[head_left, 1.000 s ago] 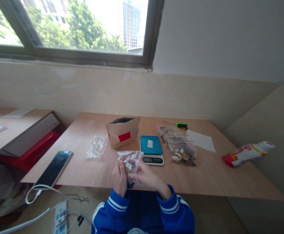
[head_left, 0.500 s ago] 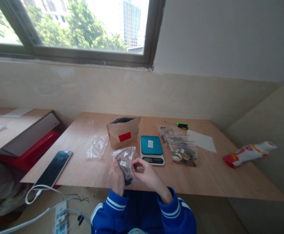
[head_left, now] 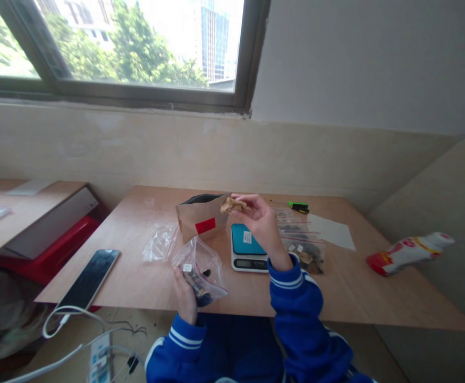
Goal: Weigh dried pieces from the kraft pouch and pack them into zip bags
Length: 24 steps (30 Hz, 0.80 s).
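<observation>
My left hand (head_left: 185,296) is closed on the left side of a clear zip bag (head_left: 212,266) with dark and brown dried pieces in it and a small white label. The bag's mouth gapes toward the right. Raised above the scale, my right hand (head_left: 261,219) pinches a light brown, wrinkled dried piece (head_left: 232,205), perhaps a dried mushroom. That piece is close to the right edge of an open kraft paper pouch (head_left: 188,221) with a red label. Under my right hand lies a kitchen scale (head_left: 248,264) with a blue top, partly hidden by my wrist.
Several filled zip bags (head_left: 314,254) lie right of the scale, beside white paper (head_left: 331,231) and a green-handled screwdriver (head_left: 298,205). A bottle (head_left: 407,252) lies at the right. At the left are an empty clear bag (head_left: 158,243) and a phone (head_left: 89,279) with a white cable.
My right hand has come out of the zip bag and risen up over the scale with the brown dried piece. The bag in my left hand has tilted, its mouth wider.
</observation>
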Tool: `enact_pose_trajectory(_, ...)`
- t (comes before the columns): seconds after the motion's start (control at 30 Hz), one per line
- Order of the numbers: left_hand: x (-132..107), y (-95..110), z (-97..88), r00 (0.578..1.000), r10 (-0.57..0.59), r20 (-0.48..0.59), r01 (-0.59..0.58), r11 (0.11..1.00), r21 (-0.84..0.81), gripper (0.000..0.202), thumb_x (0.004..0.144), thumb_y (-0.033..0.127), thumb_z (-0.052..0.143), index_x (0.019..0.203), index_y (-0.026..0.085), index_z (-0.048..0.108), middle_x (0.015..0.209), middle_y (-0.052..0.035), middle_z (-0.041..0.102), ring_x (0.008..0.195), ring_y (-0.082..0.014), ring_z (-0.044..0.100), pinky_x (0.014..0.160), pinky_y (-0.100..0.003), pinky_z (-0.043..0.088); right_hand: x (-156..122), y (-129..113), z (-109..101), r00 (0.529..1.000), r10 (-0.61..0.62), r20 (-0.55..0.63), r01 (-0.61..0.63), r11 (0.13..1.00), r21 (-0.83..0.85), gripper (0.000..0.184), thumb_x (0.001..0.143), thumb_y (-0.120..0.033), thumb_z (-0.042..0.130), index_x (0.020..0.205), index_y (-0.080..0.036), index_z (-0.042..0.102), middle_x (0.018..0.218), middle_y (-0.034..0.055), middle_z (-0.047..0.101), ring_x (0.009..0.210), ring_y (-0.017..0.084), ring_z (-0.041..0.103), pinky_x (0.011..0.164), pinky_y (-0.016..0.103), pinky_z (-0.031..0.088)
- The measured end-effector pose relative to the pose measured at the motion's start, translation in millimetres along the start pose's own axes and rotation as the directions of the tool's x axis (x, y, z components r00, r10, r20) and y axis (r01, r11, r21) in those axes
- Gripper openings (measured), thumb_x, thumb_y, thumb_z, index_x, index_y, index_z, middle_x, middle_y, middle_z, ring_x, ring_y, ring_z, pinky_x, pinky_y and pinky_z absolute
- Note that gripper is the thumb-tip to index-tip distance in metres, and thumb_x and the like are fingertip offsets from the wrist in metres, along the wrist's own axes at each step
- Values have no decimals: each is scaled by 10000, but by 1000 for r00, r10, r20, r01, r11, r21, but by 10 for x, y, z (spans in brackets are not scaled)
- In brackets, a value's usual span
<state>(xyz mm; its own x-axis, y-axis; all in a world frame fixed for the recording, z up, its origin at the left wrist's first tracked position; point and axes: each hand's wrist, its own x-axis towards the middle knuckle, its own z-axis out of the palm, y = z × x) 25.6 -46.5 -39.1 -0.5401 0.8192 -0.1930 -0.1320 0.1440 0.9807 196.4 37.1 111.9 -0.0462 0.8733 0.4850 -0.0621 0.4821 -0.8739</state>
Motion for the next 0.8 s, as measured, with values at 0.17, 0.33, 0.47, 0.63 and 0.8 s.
enact_pose_trajectory(0.17,-14,7,-3,1000,13,3,-13,1000,8,678,846,691,276,965,141,655,815,-112,732,832,-249,702,754,-390,544,540,176,250,949,-213,231,257,949,-183,97,842,-225,591,932,-206,622,1175,54,639,1110,167,601,957,318,495)
enact_pose_trajectory(0.33,9,31,-61,999,45,-3,-45,999,17,643,855,673,280,971,164,657,844,-103,735,864,-243,696,768,-394,542,605,429,292,889,-188,418,308,920,-242,224,830,-137,542,1031,-198,619,1132,51,669,1093,176,616,957,333,478)
enact_pose_trajectory(0.47,19,61,-78,999,28,-46,-26,999,44,642,857,666,288,961,153,660,781,-100,725,834,-254,697,771,-409,540,586,437,248,877,-153,456,303,911,-278,278,845,-140,522,1096,-220,610,1182,26,664,1103,171,618,988,334,452)
enact_pose_trajectory(0.63,4,55,-50,1000,-15,-13,15,1000,-5,651,851,675,296,987,152,659,761,-99,725,805,-250,699,750,-404,547,617,513,233,860,-150,489,345,875,-338,225,897,-202,493,1049,-207,658,1171,46,671,1111,178,609,986,333,450)
enact_pose_trajectory(0.8,5,35,-21,999,-50,-20,47,990,-130,604,859,637,359,1072,146,638,899,-118,735,852,-231,703,794,-384,546,655,643,236,818,-191,542,496,712,-497,265,936,-247,462,962,-193,720,1374,82,533,1311,220,439,1110,409,320)
